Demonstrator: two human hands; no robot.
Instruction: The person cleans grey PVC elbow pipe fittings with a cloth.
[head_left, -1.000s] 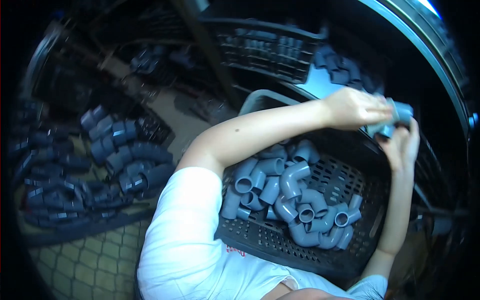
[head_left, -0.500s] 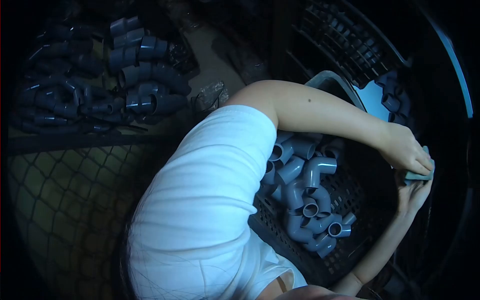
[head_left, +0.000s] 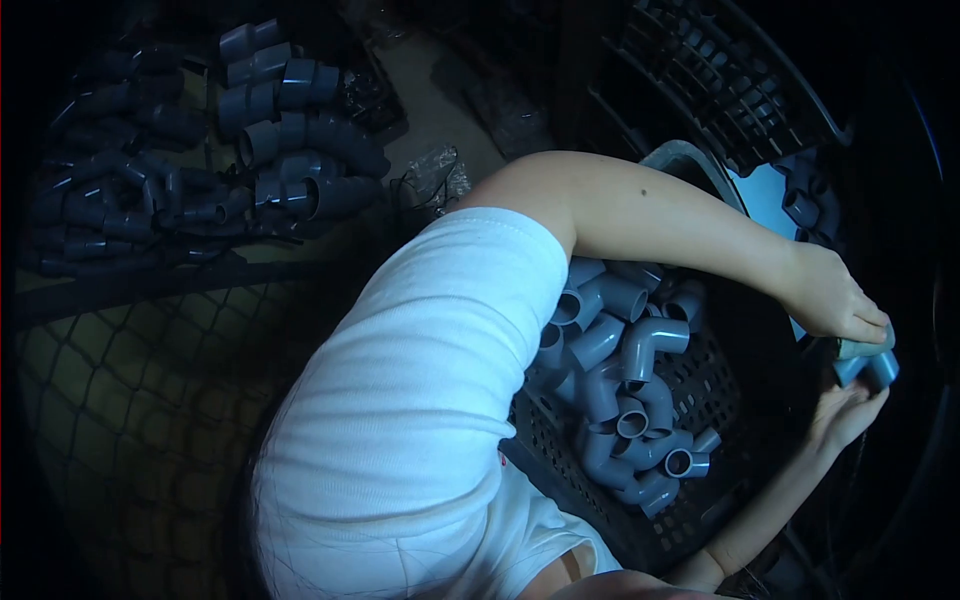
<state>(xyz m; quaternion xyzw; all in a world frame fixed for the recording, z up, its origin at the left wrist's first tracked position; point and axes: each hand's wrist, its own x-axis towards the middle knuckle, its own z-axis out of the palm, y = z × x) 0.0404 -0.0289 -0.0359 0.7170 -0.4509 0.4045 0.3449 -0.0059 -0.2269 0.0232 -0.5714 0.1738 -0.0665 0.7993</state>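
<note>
My left hand [head_left: 832, 296] reaches across from above, its fingers pinched on a pale green piece [head_left: 868, 345], which looks like a cloth or pad. Just beneath it and touching it is a blue-grey pipe fitting [head_left: 880, 370] with two short ends pointing down. From below, my right hand [head_left: 845, 415] has its fingers closed around the lower side of the fitting; its grip is partly hidden. Left of the hands, several grey pipe elbows [head_left: 655, 338] lie heaped in a black perforated crate [head_left: 705, 385].
Many grey pipe fittings [head_left: 300, 130] are piled at the upper left, above a wire mesh [head_left: 130, 400]. A dark slatted basket [head_left: 740, 95] stands at the upper right. Crumpled clear plastic [head_left: 437, 175] lies behind my left arm. More fittings [head_left: 803, 205] sit beyond my forearm.
Both hands have shifted slightly right in the view. The fitting between them now shows its two ends below the pale green piece, where before mostly the green piece was visible.
</note>
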